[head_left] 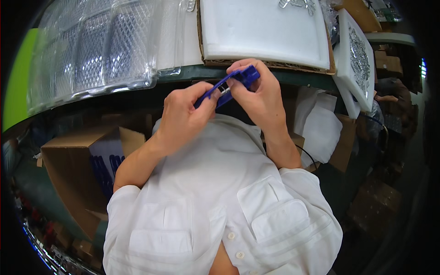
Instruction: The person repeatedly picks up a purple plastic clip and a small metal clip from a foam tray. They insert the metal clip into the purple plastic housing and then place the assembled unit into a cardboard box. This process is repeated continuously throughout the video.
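Between both hands, above my lap and close to the table's front edge, is a long blue plastic part with a hollow side that shows something pale and metallic inside. My left hand pinches its lower left end, thumb at the opening. Around the wider upper right end, my right hand is closed, its thumb pressing at the hollow side. The part is tilted, rising to the right. My fingers cover portions of it, so its exact kind cannot be made out.
Stacked clear plastic trays lie on the table at left. Ahead, a carton with a white foam sheet bears small metal pieces. Another foam block leans at right. A cardboard box with blue parts stands low at left.
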### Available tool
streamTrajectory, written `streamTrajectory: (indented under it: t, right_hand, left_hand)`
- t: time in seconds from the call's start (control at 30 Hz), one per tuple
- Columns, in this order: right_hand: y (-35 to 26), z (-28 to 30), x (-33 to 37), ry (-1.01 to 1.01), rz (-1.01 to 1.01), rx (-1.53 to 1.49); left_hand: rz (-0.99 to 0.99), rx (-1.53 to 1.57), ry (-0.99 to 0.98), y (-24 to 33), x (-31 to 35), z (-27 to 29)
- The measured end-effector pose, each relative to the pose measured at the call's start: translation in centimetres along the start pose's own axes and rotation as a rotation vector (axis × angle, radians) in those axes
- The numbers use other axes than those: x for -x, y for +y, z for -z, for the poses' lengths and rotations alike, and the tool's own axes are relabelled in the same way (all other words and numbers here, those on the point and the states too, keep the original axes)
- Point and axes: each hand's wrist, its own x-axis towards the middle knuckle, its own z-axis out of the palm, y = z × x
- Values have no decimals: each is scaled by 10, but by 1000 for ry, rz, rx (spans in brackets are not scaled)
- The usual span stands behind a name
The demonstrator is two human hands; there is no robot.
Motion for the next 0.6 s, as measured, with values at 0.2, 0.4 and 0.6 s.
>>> streamTrajectory:
  t: [0.2,0.4,0.6]
  right_hand:
    - [-8,1,-4,25,113,-206]
    - [-10,34,5,-77,471,-378]
    - [-9,49,2,-14,701,-53]
  left_hand:
    - [-11,95,-82,15,-2,9]
    - [-264,146,-376,43,23,49]
    - [-541,-82,-177,49,27,45]
